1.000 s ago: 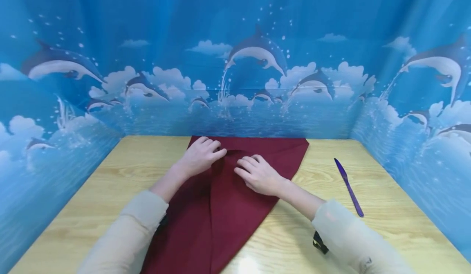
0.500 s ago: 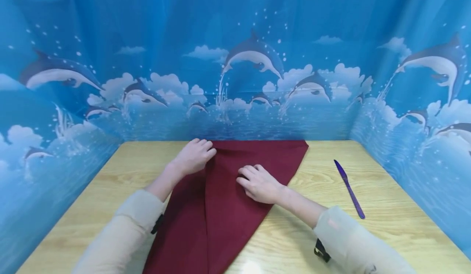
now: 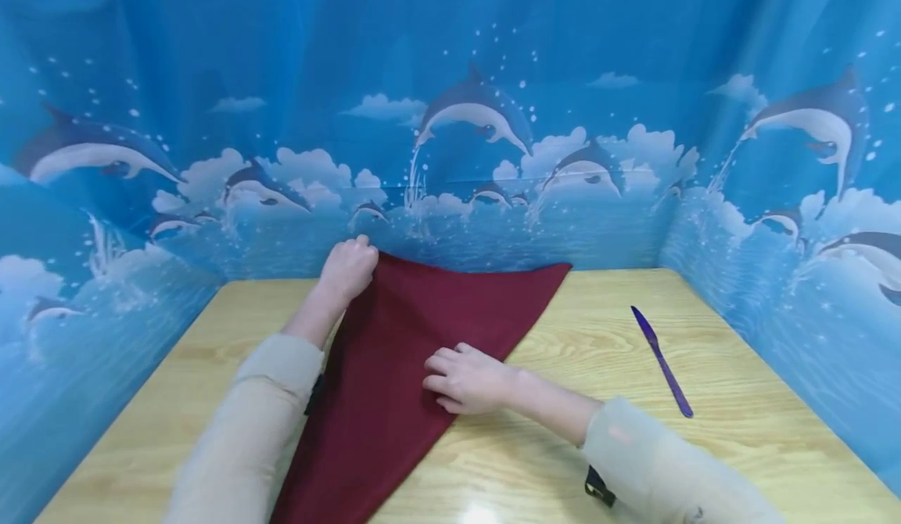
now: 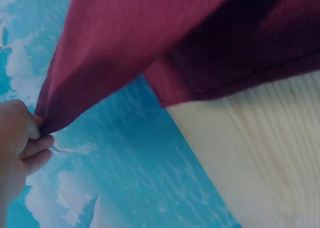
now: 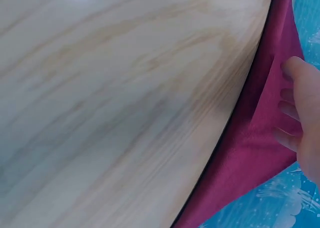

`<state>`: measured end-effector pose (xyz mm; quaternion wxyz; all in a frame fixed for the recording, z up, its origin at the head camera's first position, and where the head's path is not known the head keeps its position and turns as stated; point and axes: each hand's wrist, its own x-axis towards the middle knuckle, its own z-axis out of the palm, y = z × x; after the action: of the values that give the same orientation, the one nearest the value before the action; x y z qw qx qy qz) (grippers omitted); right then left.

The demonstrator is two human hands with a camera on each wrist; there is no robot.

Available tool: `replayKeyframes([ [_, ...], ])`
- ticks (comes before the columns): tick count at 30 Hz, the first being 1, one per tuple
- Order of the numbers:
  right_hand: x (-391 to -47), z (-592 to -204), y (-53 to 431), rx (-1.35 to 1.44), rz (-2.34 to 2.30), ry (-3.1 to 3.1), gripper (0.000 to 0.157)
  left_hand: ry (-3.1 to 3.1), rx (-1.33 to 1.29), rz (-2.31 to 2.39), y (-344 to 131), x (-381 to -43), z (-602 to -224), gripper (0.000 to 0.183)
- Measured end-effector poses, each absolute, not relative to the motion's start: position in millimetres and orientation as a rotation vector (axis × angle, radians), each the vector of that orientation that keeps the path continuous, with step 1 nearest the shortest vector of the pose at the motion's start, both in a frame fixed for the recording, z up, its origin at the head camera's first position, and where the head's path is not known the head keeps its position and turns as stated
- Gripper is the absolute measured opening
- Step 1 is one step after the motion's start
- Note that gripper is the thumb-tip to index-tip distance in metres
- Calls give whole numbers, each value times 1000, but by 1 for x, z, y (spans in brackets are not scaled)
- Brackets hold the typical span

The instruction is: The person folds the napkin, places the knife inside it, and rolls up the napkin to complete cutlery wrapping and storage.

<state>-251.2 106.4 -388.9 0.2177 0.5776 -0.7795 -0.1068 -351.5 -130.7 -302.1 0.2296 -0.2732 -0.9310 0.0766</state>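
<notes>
A dark red cloth napkin (image 3: 415, 328), folded into layers with a slanting right edge, lies on the wooden table. At the far left, my left hand (image 3: 349, 267) pinches a corner of it, holding that corner raised. The left wrist view shows the corner between thumb and fingers of the left hand (image 4: 20, 143), with the lifted layer of the napkin (image 4: 125, 42) slanting up from the layer below. My right hand (image 3: 468, 381) is at the napkin's right edge, its fingers loosely bent over the fabric. In the right wrist view the fingers of the right hand (image 5: 307, 102) are spread and grip nothing.
A purple knife (image 3: 662, 360) lies on the right side of the table (image 3: 563, 438). A blue curtain (image 3: 450, 117) printed with dolphins hangs around the back and both sides. Black straps show under both sleeves.
My left hand has moved left and up, drawing the napkin's upper layer outward so the middle crease is gone from view. My right hand has shifted down and slightly left.
</notes>
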Motion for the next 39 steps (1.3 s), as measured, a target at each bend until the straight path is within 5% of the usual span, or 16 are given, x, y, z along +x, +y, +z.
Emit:
replayKeyframes([
  [12, -253, -378, 91, 1545, -389, -2243, 20, -2635, -615, 506, -155, -383, -315, 17],
  [31, -252, -383, 87, 1508, -520, -2313, 16, -3250, -147, 152, -131, -399, -367, 42],
  [39, -255, -384, 90, 1488, -547, -2339, 14, -3347, -128, 18, -134, -403, -373, 73],
])
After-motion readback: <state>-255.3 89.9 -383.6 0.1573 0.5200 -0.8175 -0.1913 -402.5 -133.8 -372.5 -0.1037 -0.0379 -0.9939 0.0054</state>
